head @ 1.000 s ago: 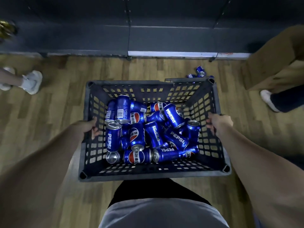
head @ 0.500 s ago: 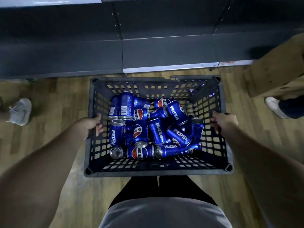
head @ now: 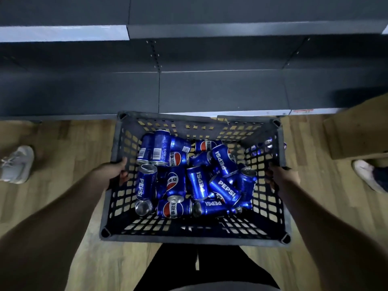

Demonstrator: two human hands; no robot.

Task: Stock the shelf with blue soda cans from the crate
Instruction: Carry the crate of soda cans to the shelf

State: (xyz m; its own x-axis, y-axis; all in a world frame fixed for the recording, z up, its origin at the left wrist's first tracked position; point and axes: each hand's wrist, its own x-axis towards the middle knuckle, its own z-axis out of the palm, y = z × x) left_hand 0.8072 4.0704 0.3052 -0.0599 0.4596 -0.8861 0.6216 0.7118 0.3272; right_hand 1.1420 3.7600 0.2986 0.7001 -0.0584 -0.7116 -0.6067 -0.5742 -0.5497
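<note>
L hand (head: pixel 112 174) grips the left wall of the crate (head: pixel 195 236) at the rim, fingers curled over the edge and poking thru the lattice inside. R hand (head: pixel 282 175) does the same on the right wall, fingers hooked over the top edge. Both grips tight on the plastic, crate held btwn them, in front of the person's waist.

Btwn the two hands, down in the crate: a jumble of blue cans (head: pixel 194 177), most lying on their sides, piled on each other; a couple nearest the L hand stand more upright. One can just inside the L fingers, label reading down. Nearest the R hand, a can tilted w/ its silver top up.

Past both hands, beyond the crate's far wall: dark grey shelf (head: pixel 220 91), low, its front edge just behind the crate. Wood floor (head: pixel 69 148) below.

Out left of the L hand, a pale sneaker (head: pixel 17 163). Out right of the R hand, a cardboard box (head: pixel 357 131) and another shoe (head: pixel 365 173).
</note>
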